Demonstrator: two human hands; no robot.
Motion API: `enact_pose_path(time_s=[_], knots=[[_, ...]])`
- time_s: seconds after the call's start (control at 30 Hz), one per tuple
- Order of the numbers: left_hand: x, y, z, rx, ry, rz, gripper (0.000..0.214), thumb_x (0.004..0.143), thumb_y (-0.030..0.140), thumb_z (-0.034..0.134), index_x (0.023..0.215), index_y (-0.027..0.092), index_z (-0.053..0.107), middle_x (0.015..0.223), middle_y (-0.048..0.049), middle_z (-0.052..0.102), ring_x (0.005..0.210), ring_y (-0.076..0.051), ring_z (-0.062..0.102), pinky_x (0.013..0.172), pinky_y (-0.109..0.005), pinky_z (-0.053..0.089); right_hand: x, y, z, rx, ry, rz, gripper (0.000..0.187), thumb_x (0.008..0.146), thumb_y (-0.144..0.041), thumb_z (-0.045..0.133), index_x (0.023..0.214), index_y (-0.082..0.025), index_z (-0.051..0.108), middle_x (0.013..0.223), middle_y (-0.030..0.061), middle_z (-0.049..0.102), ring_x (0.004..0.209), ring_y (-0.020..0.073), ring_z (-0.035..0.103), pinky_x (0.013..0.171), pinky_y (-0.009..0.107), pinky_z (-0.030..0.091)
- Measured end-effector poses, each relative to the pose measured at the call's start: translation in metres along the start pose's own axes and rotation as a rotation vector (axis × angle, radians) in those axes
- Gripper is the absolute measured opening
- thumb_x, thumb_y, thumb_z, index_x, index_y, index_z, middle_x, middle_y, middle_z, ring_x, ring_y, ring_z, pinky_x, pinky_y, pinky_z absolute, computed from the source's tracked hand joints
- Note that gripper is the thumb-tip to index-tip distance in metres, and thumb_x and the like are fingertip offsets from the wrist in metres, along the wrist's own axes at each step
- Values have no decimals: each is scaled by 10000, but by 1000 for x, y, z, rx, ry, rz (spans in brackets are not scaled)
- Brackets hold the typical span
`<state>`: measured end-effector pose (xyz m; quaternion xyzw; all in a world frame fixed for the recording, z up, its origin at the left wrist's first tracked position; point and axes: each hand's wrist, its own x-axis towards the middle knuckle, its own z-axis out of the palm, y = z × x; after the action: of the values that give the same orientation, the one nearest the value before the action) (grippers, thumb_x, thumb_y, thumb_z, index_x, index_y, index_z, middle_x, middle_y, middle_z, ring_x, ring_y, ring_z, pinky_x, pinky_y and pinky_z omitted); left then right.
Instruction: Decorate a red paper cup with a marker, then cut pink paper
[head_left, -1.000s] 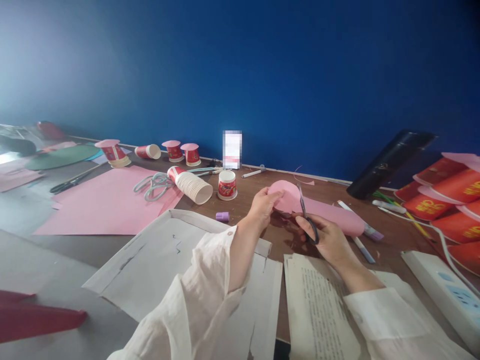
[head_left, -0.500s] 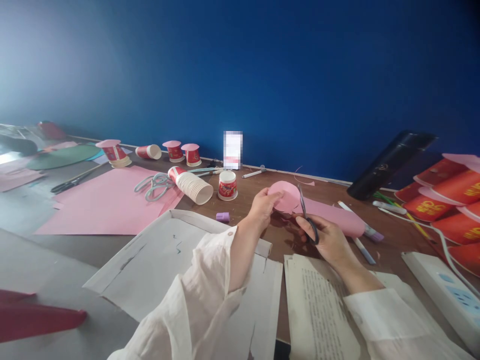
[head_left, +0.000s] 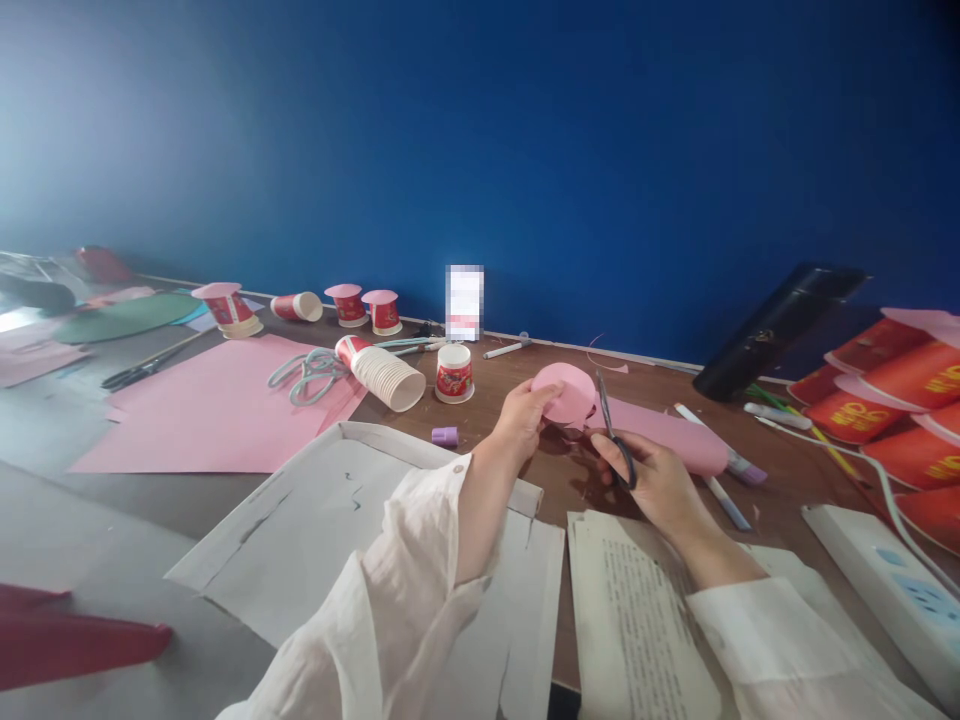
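My left hand (head_left: 523,415) pinches a round piece of pink paper (head_left: 568,393) by its left side, thumb on top. In my right hand (head_left: 652,480) is a pair of dark-handled scissors (head_left: 616,445), blades pointing up along the right edge of the round. A rolled pink sheet (head_left: 667,432) lies on the table just behind my right hand. Left of my hands, a red-and-white paper cup (head_left: 454,374) stands upside down, and a purple marker cap (head_left: 445,436) lies near my left wrist.
A stack of paper cups (head_left: 382,375) lies beside a large pink sheet (head_left: 210,410). Printed pages (head_left: 637,610) and a white power strip (head_left: 885,570) are in front. A black bottle (head_left: 784,330) leans at the right, near red cups (head_left: 855,410). A blue wall closes off the back.
The pink round has shifted slightly left, away from the scissor blades. My right hand and the scissors are almost where they were.
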<state>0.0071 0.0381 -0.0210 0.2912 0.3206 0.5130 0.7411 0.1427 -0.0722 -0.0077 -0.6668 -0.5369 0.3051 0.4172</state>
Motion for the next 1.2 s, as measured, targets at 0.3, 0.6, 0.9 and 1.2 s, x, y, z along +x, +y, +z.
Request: enact_pose_path(time_s=[0.3, 0.6, 0.9, 1.2], knots=[[-1, 0, 0, -7, -36, -5, 245, 667, 200, 790, 874, 117, 688, 776, -59, 694, 690, -134, 634, 702, -268, 511, -2, -1, 0, 21, -13, -4, 432, 797, -632, 656, 750, -204, 694, 597, 6, 636, 569, 155, 585, 526, 243, 471], [-1, 2, 0, 44, -83, -36, 257, 676, 215, 797, 894, 119, 701, 814, -72, 712, 725, -146, 653, 713, -271, 516, -1, 1, -1, -2, -16, -18, 457, 803, -656, 628, 775, -207, 705, 590, 1, 639, 556, 159, 588, 529, 255, 473], [-4, 5, 1, 83, -112, -57, 296, 676, 239, 809, 916, 114, 690, 810, -81, 706, 700, -163, 653, 677, -293, 519, -2, 1, -1, -5, -26, -28, 452, 814, -648, 626, 712, -209, 659, 599, 3, 636, 554, 155, 585, 533, 252, 468], [-2, 4, 0, 83, -108, -46, 235, 679, 208, 792, 870, 121, 686, 754, -61, 691, 658, -151, 640, 659, -288, 527, -1, 4, -2, -3, -22, -30, 434, 811, -633, 634, 734, -208, 672, 597, 1, 632, 562, 157, 578, 532, 252, 457]])
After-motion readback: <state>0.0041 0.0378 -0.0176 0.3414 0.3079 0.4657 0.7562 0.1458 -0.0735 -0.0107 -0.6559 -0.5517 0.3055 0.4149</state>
